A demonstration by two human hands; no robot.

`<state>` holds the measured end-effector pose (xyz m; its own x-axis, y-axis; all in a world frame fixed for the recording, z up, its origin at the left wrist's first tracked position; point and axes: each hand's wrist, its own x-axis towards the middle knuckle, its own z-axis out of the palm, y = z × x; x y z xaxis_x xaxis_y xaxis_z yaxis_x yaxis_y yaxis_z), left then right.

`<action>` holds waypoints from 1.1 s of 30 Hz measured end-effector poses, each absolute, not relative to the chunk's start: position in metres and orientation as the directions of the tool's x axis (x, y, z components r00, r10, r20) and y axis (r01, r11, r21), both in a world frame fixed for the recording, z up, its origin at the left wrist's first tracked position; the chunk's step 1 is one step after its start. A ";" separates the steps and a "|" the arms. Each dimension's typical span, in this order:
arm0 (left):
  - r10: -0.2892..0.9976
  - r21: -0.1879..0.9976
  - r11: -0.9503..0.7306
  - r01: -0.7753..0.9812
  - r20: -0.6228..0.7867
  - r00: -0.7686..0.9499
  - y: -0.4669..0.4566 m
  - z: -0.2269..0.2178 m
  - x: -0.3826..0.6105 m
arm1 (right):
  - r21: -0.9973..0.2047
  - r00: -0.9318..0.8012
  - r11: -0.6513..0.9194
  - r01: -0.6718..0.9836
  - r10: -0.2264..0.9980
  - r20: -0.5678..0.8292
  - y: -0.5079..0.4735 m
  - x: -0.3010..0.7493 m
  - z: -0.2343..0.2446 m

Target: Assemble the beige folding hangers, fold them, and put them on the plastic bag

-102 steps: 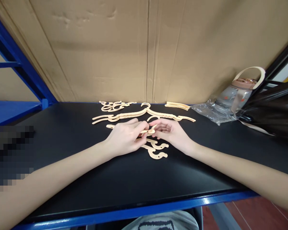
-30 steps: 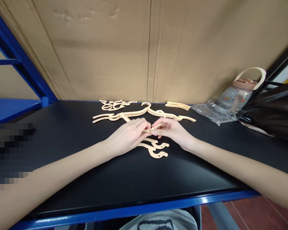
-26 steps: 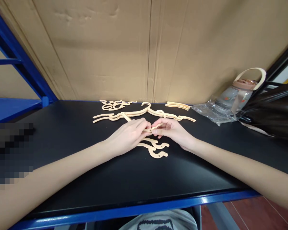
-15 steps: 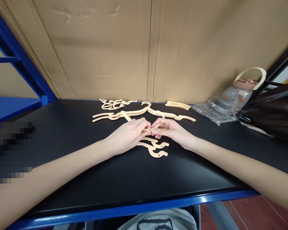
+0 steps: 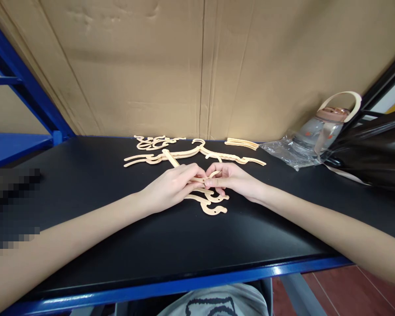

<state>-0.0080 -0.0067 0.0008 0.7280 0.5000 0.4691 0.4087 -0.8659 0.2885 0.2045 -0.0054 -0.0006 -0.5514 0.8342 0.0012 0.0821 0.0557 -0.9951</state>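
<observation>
Both my hands meet over the middle of a black table top (image 5: 95, 237). My left hand (image 5: 171, 186) is closed on a thin cream-coloured hanger arm piece (image 5: 170, 158) that sticks out behind it to the upper left. My right hand (image 5: 232, 180) pinches the same piece's other end with a small hook part. Under my fingers lie two curved cream pieces (image 5: 213, 210) flat on the table. Farther back lies an assembled cream hanger (image 5: 197, 153).
Small cream hook parts (image 5: 153, 141) and short bars (image 5: 242, 143) lie by the cardboard back wall (image 5: 197, 66). A water bottle (image 5: 322, 127) in clear plastic wrap and a dark bag (image 5: 378, 149) sit at the right. Blue shelf frame (image 5: 19, 83) at left.
The hanger arm piece, lying sideways under my hands 3.4 s ago, now points up-left behind my left hand. In the last second both hands barely moved; the view shifted slightly.
</observation>
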 end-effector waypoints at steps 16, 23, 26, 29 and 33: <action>0.470 0.159 -0.874 0.460 0.523 0.711 -0.007 0.008 -0.007 | -0.985 -0.564 0.140 0.099 0.824 0.060 -0.002 0.208 -0.003; 0.606 0.295 -0.790 0.537 0.515 0.607 -0.008 0.006 -0.005 | -0.985 -0.552 0.134 0.113 0.832 0.050 -0.004 0.205 -0.001; 0.612 0.296 -0.785 0.544 0.503 0.610 -0.006 0.005 -0.005 | -0.993 -0.485 0.096 0.064 0.873 0.054 -0.003 0.205 -0.002; 0.616 0.310 -0.784 0.537 0.490 0.617 -0.004 0.003 -0.004 | -0.995 -0.463 0.084 0.059 0.885 0.047 -0.003 0.207 -0.004; 0.626 0.309 -0.776 0.549 0.478 0.616 -0.003 0.003 -0.004 | -0.994 -0.475 0.094 0.059 0.878 0.055 -0.002 0.208 -0.005</action>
<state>-0.0040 -0.0029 0.0027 0.6159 0.6261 0.4783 0.5491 -0.7764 0.3093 0.2081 -0.0025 -0.0051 -0.4750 0.8783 0.0548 0.0585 0.0937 -0.9939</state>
